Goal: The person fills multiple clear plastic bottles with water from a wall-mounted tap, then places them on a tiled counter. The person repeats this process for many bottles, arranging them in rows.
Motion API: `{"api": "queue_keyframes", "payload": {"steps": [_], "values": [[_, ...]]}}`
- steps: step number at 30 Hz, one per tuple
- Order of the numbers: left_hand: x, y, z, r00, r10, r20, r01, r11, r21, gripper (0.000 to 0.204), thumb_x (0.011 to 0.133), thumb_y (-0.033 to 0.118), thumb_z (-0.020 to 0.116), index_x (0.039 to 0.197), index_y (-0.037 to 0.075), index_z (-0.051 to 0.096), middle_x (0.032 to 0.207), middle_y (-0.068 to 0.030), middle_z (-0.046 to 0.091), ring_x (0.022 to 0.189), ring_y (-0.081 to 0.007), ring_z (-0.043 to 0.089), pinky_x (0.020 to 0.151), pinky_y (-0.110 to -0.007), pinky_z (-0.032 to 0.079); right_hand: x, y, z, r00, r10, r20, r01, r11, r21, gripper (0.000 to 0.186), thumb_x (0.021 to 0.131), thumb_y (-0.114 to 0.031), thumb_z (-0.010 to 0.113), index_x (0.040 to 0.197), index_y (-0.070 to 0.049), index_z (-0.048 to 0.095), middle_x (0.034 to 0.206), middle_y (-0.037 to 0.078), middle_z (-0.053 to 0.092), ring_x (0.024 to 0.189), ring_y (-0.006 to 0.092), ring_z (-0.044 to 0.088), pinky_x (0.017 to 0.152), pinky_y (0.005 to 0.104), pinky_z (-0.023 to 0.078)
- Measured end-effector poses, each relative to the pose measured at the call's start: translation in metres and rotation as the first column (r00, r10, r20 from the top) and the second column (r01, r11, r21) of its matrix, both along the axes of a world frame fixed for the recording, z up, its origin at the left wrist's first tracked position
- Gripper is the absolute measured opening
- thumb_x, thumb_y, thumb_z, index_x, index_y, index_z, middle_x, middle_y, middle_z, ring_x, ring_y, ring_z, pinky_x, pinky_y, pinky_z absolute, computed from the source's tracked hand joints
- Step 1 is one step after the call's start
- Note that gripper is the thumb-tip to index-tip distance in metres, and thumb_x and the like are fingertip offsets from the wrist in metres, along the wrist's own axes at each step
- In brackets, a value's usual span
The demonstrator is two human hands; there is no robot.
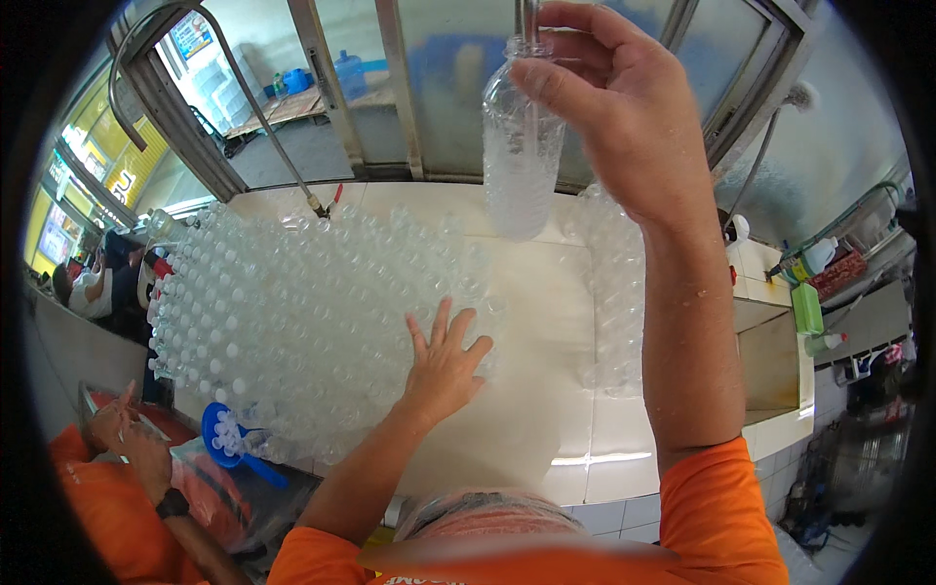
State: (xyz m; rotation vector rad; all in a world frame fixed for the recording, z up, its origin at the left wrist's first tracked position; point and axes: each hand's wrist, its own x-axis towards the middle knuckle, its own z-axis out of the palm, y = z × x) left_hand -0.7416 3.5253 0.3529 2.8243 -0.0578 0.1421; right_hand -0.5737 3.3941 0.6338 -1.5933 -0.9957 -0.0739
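Note:
My right hand (629,112), raised at the top of the view, is closed around the neck of a clear plastic bottle (522,185). The bottle hangs upright above the tiled counter (531,366), its mouth around a metal spout (527,21). Cloudy liquid or bubbles show inside; the fill level is hard to tell. My left hand (444,363) is open, fingers spread, at the right edge of a large group of clear bottles (312,302) standing packed together. Whether its fingertips touch those bottles cannot be made out.
More clear bottles (616,312) stand in a row under my right forearm. At the lower left, a blue dipper (268,472) holds white caps, near a co-worker in an orange shirt (117,517). A bent metal pipe (263,122) rises behind the bottles. A recessed basin (770,366) is at right.

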Motion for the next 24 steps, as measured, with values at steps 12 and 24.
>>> {"api": "queue_keyframes", "payload": {"steps": [12, 24], "values": [[0.083, 0.066, 0.102, 0.922, 0.238, 0.306, 0.256, 0.221, -0.941, 0.068, 0.113, 0.043, 0.042, 0.166, 0.005, 0.026, 0.169, -0.0119, 0.034, 0.153, -0.0298, 0.037, 0.127, -0.044, 0.026, -0.005, 0.038, -0.033, 0.92, -0.393, -0.005, 0.366, 0.851, 0.378, 0.044, 0.082, -0.015, 0.079, 0.12, 0.003, 0.066, 0.1, 0.02, 0.071, 0.09, 0.0329, 0.071, 0.084, 0.0397, 0.057], [0.117, 0.029, 0.221, 0.744, 0.2, 0.637, 0.204, 0.841, -0.502, 0.059, 0.109, 0.043, 0.051, 0.163, 0.021, 0.037, 0.153, -0.0214, 0.051, 0.129, -0.0334, 0.063, 0.105, -0.048, 0.058, -0.107, -0.138, -0.251, 0.496, -0.79, 0.36, 0.868, 0.453, -0.201, 0.068, 0.077, -0.034, 0.091, 0.138, -0.014, 0.065, 0.159, 0.027, 0.037, 0.148, 0.0502, 0.032, 0.117, 0.067, 0.026]]}}
